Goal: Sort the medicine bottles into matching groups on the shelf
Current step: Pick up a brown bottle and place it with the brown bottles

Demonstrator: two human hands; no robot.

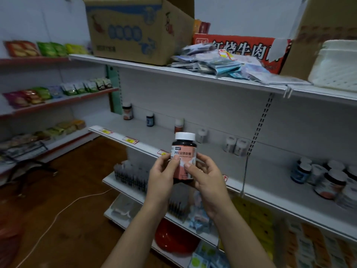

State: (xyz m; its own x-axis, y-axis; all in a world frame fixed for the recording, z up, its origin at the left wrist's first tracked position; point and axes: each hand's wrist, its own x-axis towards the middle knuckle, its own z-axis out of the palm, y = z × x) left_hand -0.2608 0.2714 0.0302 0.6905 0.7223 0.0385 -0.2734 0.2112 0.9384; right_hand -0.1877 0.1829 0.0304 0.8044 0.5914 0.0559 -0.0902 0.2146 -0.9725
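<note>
Along the white shelf (274, 171) stand a pink-labelled bottle (127, 111), a blue-labelled bottle (150, 119), pale bottles (236, 146) and, at right, a crowded cluster (326, 177). In front of the shelf, the left hand (163, 176) and right hand (208, 177) both grasp the upright dark bottle (184, 151) — white-capped, its pink label reading 四红富铁软糖. Overhead, a red carton (241, 48) reads 红烧牛肉 — below, a wooden floor (73, 182).

Held bottle (184, 151): dark, white cap, pink label, upright, in front of the middle shelf's front edge.
Left hand (164, 176): grips the bottle's left side, thumb on the label.
Right hand (207, 176): grips its right side, thumb on the label.
Middle shelf (270, 171): single bottles (150, 118) spaced along the back edge; bottle cluster (328, 176) at the right end.
Top shelf (135, 63): cardboard box (135, 29) at the left, loose packets (222, 64) by the front edge.
</note>
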